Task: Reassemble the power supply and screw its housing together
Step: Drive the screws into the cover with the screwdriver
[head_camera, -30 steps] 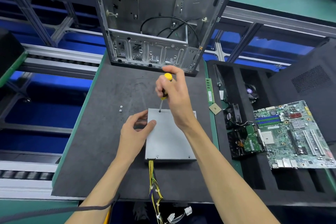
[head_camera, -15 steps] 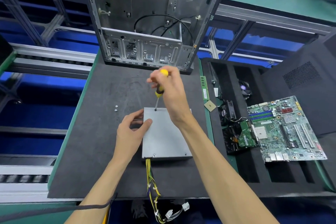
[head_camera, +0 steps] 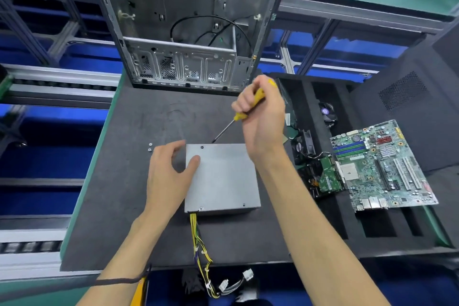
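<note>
Lifted off the screw since half a second ago, the screwdriver [head_camera: 244, 111] is now held tilted, its tip hanging just past the far edge of the power supply [head_camera: 221, 177] rather than planted on it. Its yellow handle is clasped in the curled fingers of the right hand [head_camera: 263, 122], which has been raised and drawn to the right. The left hand [head_camera: 169, 173] has been loosened — its thumb rests on the lid near the far left corner, the other fingers spread and relaxed beside the housing, nothing gripped.

The power supply is lying flat on the dark mat [head_camera: 129, 181], lid up, with a screw [head_camera: 202, 147] seated near the far left corner and two more seen along the near edge. A yellow cable bundle [head_camera: 201, 251] is led from its near side over the mat's edge. Two loose screws [head_camera: 150, 147] are left on the mat to the left of the hand.

Beyond the mat an open computer case [head_camera: 188, 32] is stood upright. To the right, a motherboard [head_camera: 380, 164] is laid over a black foam tray [head_camera: 323, 218] — a small fan [head_camera: 304, 144] is set in one of its slots.
</note>
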`<action>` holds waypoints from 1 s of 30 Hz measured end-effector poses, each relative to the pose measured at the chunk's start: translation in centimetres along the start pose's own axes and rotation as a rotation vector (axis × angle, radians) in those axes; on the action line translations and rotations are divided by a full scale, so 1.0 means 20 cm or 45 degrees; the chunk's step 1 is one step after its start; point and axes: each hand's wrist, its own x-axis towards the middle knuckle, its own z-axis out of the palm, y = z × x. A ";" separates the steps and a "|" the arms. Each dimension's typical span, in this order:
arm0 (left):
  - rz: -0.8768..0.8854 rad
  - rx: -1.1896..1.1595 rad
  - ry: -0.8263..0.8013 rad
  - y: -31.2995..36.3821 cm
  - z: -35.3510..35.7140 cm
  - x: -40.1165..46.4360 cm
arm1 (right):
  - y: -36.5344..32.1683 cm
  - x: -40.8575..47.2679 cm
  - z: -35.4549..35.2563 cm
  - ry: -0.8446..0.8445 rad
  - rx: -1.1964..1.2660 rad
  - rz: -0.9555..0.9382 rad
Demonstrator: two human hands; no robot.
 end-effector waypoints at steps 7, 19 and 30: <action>0.324 -0.090 -0.286 0.45 0.29 -0.19 | -0.39 -0.05 -0.48 0.259 0.449 0.000; 0.489 0.723 -1.044 0.44 1.18 -0.48 | -0.68 -0.39 -1.32 0.482 0.507 -0.096; 0.631 1.489 -1.346 0.35 1.62 -0.47 | -0.62 -0.46 -1.66 0.499 0.547 -0.031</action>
